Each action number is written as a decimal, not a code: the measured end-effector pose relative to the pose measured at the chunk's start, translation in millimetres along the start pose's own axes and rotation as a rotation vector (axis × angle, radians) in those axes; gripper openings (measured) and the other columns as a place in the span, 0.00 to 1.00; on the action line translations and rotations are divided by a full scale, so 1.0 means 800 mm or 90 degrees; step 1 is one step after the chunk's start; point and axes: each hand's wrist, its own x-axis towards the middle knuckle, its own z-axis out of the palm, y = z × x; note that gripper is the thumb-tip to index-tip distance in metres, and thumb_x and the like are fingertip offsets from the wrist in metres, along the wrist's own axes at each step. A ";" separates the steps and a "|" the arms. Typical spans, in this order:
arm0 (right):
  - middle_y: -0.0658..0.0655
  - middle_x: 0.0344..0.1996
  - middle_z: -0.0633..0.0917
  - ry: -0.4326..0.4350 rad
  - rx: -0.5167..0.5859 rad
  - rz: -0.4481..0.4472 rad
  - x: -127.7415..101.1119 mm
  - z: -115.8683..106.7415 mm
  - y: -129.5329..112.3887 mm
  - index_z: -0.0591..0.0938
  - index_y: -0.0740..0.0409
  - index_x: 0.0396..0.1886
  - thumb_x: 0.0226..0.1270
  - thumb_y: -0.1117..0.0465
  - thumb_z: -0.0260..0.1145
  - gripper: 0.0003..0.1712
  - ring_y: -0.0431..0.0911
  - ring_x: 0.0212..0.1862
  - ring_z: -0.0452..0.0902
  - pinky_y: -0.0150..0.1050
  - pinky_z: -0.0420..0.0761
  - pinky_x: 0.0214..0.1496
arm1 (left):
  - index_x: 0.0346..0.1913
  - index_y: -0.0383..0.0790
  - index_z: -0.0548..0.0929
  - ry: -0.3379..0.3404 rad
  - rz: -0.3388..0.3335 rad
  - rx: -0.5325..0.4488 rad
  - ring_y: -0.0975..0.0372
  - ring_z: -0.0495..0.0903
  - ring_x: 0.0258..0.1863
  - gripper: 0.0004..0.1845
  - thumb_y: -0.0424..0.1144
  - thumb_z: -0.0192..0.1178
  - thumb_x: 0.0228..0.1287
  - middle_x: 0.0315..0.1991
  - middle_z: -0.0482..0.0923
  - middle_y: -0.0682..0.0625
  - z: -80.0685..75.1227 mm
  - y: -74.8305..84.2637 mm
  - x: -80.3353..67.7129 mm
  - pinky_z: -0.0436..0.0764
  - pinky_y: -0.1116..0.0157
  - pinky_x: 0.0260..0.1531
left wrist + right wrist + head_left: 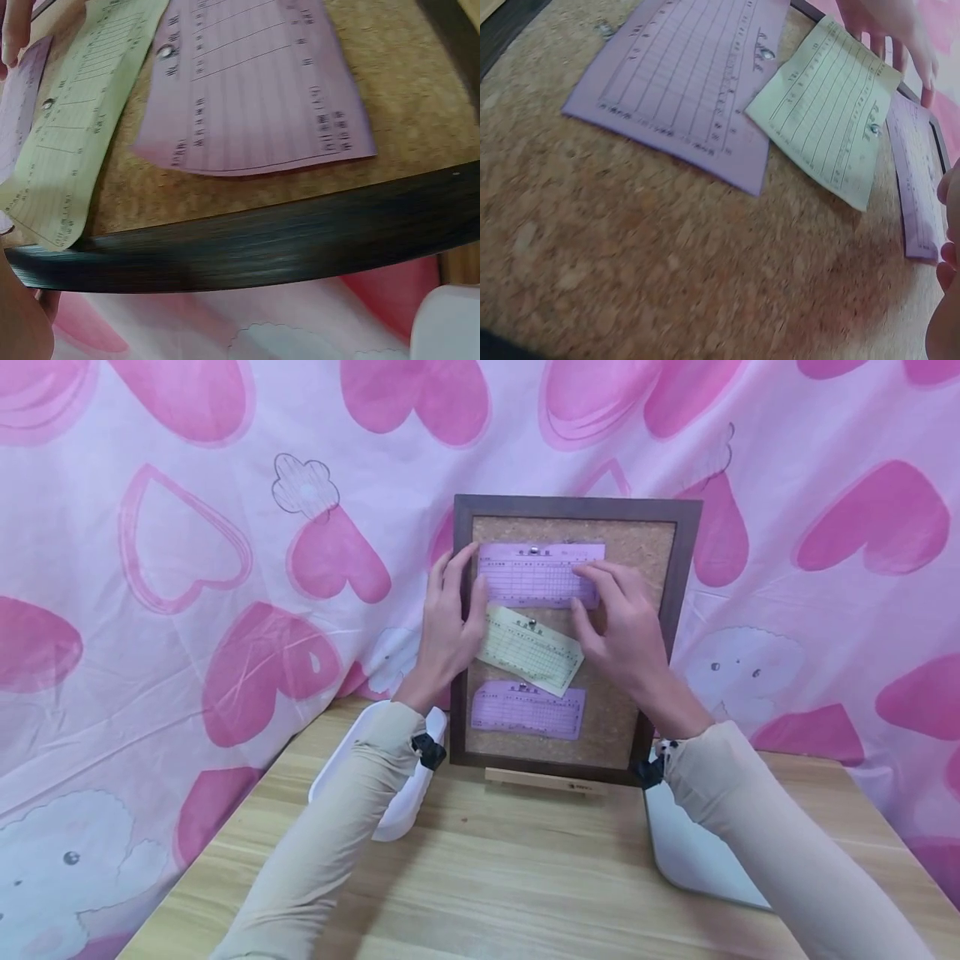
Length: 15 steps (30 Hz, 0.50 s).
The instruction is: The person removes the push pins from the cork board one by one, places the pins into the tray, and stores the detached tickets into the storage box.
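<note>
A framed cork board (615,718) stands upright with three printed slips pinned to it. The top purple slip (525,581) lies level, between my two hands. Below it a pale green slip (531,652) hangs tilted, and a lower purple slip (527,710) hangs beneath that. Each slip has a shiny pin near its upper edge. My left hand (452,618) is at the board's left frame, its fingertips and thumb by the top slip's left edge. My right hand (626,618) reaches over that slip's right end, thumb and forefinger spread apart.
A white plastic container (397,806) stands left of the board, partly behind my left forearm. At the right lies a flat silvery object (697,852), partly covered by my right arm. A wooden stand (543,781) supports the board on the table (517,885). Heart-patterned cloth (300,635) hangs behind.
</note>
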 end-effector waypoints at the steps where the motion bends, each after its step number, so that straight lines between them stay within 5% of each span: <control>1: 0.61 0.67 0.83 -0.002 -0.004 0.002 0.002 0.001 -0.001 0.82 0.58 0.71 0.77 0.62 0.69 0.25 0.57 0.69 0.76 0.54 0.73 0.72 | 0.80 0.53 0.73 -0.001 -0.002 0.001 0.59 0.66 0.81 0.26 0.52 0.50 0.85 0.78 0.68 0.41 0.000 0.001 0.003 0.68 0.56 0.80; 11: 0.62 0.60 0.85 -0.016 -0.020 0.014 0.019 0.014 -0.005 0.83 0.59 0.67 0.77 0.61 0.69 0.22 0.57 0.61 0.78 0.52 0.76 0.64 | 0.84 0.65 0.63 -0.065 -0.047 0.047 0.48 0.73 0.76 0.37 0.61 0.59 0.77 0.82 0.61 0.41 0.001 0.003 0.015 0.81 0.45 0.67; 15: 0.62 0.61 0.85 -0.019 -0.017 0.021 0.027 0.019 -0.007 0.84 0.59 0.66 0.77 0.61 0.68 0.21 0.56 0.60 0.78 0.52 0.77 0.62 | 0.85 0.64 0.61 -0.071 -0.045 0.056 0.47 0.77 0.70 0.40 0.57 0.63 0.74 0.81 0.60 0.41 0.003 0.001 0.015 0.85 0.46 0.59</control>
